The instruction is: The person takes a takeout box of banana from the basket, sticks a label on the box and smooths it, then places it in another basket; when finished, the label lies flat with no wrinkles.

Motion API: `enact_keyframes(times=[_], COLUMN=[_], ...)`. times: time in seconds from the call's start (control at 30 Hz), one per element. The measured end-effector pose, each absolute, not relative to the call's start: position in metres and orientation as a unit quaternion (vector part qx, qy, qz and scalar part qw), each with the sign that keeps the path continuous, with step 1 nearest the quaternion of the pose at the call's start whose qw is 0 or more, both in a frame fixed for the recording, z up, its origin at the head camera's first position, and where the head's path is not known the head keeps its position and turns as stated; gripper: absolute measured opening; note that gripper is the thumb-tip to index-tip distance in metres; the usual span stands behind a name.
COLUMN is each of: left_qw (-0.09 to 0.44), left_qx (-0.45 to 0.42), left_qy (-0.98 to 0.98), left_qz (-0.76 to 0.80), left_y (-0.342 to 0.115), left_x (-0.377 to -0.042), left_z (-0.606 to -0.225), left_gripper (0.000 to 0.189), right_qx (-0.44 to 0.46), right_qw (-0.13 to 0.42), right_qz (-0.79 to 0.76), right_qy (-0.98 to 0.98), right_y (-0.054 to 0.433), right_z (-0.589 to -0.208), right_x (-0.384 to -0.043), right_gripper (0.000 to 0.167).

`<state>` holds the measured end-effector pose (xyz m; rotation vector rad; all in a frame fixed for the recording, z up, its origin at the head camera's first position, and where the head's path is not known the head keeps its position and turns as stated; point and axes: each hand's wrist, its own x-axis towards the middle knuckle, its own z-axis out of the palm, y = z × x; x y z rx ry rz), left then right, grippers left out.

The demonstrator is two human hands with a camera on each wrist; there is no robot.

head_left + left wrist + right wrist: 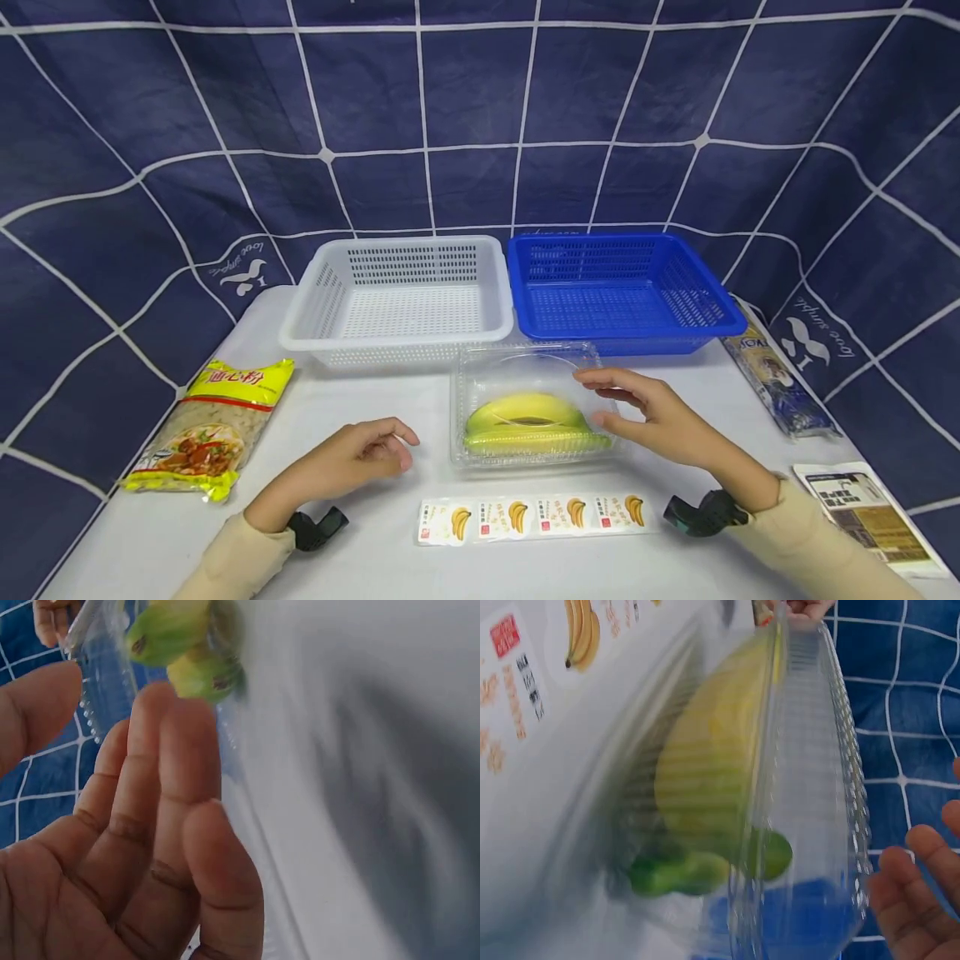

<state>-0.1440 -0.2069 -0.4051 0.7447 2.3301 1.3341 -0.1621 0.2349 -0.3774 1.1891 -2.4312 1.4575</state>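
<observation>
In the head view a clear plastic clamshell box (487,371) stands in the middle of the table with green-yellow bananas (532,412) inside. My right hand (656,417) is at the box's right side, thumb and fingers apart and fingertips close by its edge. To the left of the box my left hand (360,454) hovers with loosely bent fingers and holds nothing. The left wrist view shows the banana ends (169,634) beyond that hand's fingertips. A strip of banana-print labels (547,518) lies in front of the box.
Behind the box stand a white basket (397,343) and a blue basket (630,333), side by side. A yellow-ended food bag (213,433) lies at the left. On the right are a dark blue package (780,383) and a printed packet (870,517).
</observation>
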Motion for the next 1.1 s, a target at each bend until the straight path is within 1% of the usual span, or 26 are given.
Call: enact_keyframes(times=[0.1,0.23,0.37,0.5,0.7,0.87,0.97,1.1], left_qw=[0.208,0.241,0.286,0.324,0.345,0.352,0.355,0.355], left_qx=[0.276,0.284,0.269,0.252,0.265,0.273,0.277,0.277], left_qy=[0.815,0.813,0.805,0.791,0.768,0.759,0.758,0.758], left_qz=[0.466,0.447,0.446,0.454,0.470,0.474,0.472,0.471], left_y=[-0.206,-0.205,-0.203,-0.200,-0.196,-0.195,-0.194,-0.192], left_x=[-0.141,-0.138,-0.136,-0.135,-0.134,-0.133,-0.133,-0.133], left_z=[-0.412,-0.423,-0.428,-0.429,-0.432,-0.433,-0.433,-0.433], left_gripper=[0.026,0.025,0.024,0.023,0.022,0.015,0.012,0.011], right_qx=[0.391,0.397,0.404,0.417,0.431,0.429,0.429,0.437], right_qw=[0.009,-0.045,-0.099,-0.141,-0.189,-0.223,-0.229,-0.218], right_qz=[0.494,0.516,0.525,0.517,0.516,0.517,0.512,0.517], right_qy=[-0.776,-0.758,-0.743,-0.734,-0.716,-0.706,-0.708,-0.703], right_y=[0.228,0.220,0.212,0.204,0.194,0.184,0.177,0.169], right_z=[-0.379,-0.380,-0.382,-0.387,-0.395,-0.404,-0.409,-0.413], right_x=[-0.158,-0.152,-0.145,-0.141,-0.138,-0.136,-0.135,-0.134], right_gripper=[0.042,0.039,0.037,0.036,0.035,0.035,0.033,0.030])
